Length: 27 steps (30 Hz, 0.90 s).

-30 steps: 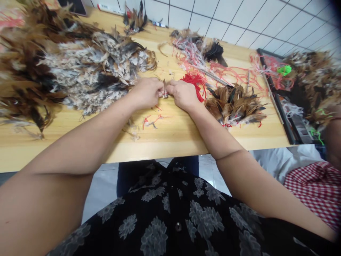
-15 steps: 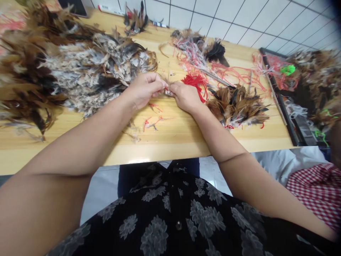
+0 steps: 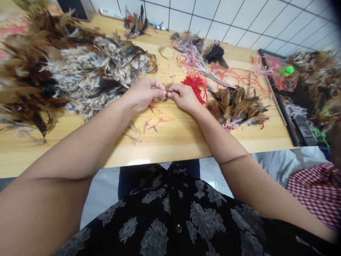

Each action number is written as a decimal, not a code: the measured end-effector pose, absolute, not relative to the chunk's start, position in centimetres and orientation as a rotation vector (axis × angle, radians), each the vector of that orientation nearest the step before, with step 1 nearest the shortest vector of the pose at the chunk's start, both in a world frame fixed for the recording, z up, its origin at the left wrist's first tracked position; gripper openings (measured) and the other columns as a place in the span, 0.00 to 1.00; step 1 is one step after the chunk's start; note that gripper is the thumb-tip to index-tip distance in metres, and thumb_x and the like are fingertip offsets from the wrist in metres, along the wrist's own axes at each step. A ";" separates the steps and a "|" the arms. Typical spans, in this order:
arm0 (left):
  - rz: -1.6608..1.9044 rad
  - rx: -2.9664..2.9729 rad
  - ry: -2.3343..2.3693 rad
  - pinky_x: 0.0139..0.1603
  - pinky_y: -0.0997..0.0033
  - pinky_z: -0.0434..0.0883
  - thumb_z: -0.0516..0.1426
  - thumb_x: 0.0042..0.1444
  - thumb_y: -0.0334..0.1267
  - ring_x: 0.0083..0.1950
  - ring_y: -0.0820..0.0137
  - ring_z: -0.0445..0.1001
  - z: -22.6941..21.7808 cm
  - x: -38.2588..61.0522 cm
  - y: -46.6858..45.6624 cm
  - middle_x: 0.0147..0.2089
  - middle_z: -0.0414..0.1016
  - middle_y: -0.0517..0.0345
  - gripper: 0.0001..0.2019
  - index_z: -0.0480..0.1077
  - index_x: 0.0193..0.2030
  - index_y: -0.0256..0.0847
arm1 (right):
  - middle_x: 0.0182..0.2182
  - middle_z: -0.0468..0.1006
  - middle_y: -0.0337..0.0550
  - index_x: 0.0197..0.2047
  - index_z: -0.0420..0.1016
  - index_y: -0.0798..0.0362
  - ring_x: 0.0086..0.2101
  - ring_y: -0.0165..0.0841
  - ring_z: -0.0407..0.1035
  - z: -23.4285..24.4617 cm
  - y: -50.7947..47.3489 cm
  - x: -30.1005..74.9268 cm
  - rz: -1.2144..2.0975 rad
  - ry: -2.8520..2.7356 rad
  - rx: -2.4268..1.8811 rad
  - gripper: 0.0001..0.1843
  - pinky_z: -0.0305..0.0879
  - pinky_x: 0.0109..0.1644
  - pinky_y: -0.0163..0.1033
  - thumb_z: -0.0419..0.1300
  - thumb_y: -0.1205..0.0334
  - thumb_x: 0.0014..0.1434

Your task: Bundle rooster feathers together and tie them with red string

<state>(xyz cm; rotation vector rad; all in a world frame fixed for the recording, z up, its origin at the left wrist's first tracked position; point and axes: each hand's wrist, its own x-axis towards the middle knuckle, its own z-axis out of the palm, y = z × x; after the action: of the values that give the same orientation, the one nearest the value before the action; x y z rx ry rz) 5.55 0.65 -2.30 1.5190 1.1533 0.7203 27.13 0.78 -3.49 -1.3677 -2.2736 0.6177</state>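
Over the middle of the wooden table, my left hand [image 3: 145, 94] and my right hand [image 3: 185, 96] meet, fingertips close together. A short red string [image 3: 168, 91] stretches between them, pinched at either end by thumb and finger. Right at the string is a small feather bundle [image 3: 165, 97], mostly covered by my fingers; whether the string is wrapped round it I cannot tell. Just beyond my right hand lies a bunch of cut red strings [image 3: 196, 87]. A large heap of brown and whitish feathers [image 3: 87, 67] spreads beside my left hand.
A bundle of brown feathers [image 3: 237, 106] lies right of my right forearm. Behind it are tangled pink strings [image 3: 237, 73] and a black-edged tray [image 3: 279, 106]. Red scraps [image 3: 151, 124] dot the table near its front edge. A marker [image 3: 110, 14] rests by the tiled wall.
My fingertips have shifted slightly, and the red string now shows stretched between them. The small feather bundle sits a little lower. The heaps around have stayed put.
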 end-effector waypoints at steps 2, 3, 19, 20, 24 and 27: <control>0.710 1.517 1.199 0.50 0.51 0.76 0.65 0.57 0.34 0.43 0.61 0.82 -2.0 5.9 0.4 0.36 0.81 0.57 0.07 0.70 0.38 0.46 | 0.50 0.92 0.51 0.51 0.90 0.56 0.50 0.41 0.81 -3.7 0.9 27.2 0.638 -2.247 -1.379 0.16 0.74 0.60 0.44 0.60 0.65 0.72; 0.695 1.541 1.236 0.50 0.52 0.76 0.63 0.57 0.33 0.44 0.61 0.83 -1.7 6.1 0.1 0.36 0.81 0.58 0.07 0.70 0.39 0.46 | 0.49 0.92 0.50 0.51 0.90 0.56 0.50 0.41 0.81 -3.7 0.8 27.2 0.637 -2.240 -1.387 0.15 0.73 0.60 0.44 0.60 0.64 0.72; 0.606 1.987 1.382 0.53 0.56 0.77 0.62 0.68 0.31 0.46 0.58 0.83 -2.4 6.3 0.0 0.43 0.88 0.54 0.04 0.80 0.46 0.42 | 0.40 0.87 0.44 0.48 0.90 0.57 0.42 0.36 0.75 -3.2 0.2 26.8 0.710 -2.075 -1.511 0.11 0.71 0.52 0.42 0.66 0.63 0.69; 0.600 1.998 1.382 0.53 0.57 0.77 0.63 0.68 0.32 0.46 0.58 0.84 -2.5 6.3 0.1 0.43 0.88 0.54 0.04 0.80 0.45 0.42 | 0.39 0.87 0.44 0.47 0.89 0.57 0.41 0.36 0.75 -3.4 0.4 26.9 0.730 -2.050 -1.511 0.10 0.71 0.51 0.41 0.67 0.62 0.69; 0.573 1.956 1.367 0.52 0.57 0.78 0.65 0.68 0.34 0.45 0.57 0.84 -2.7 6.4 0.2 0.41 0.88 0.54 0.02 0.82 0.44 0.42 | 0.38 0.86 0.42 0.45 0.88 0.56 0.40 0.34 0.74 -4.1 1.0 27.0 0.812 -1.955 -1.497 0.09 0.71 0.49 0.40 0.70 0.58 0.70; 0.565 1.948 1.371 0.54 0.57 0.78 0.65 0.69 0.34 0.46 0.57 0.83 -2.8 6.4 0.1 0.42 0.88 0.54 0.03 0.82 0.46 0.40 | 0.39 0.86 0.43 0.47 0.87 0.56 0.40 0.34 0.76 -4.2 0.8 26.7 0.830 -1.940 -1.492 0.08 0.73 0.49 0.40 0.70 0.59 0.72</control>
<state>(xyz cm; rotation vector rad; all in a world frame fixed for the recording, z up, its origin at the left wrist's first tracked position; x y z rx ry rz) 6.36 0.09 -2.79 1.9483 1.3708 0.5646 26.71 0.84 -4.22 -1.4924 -1.9395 0.8304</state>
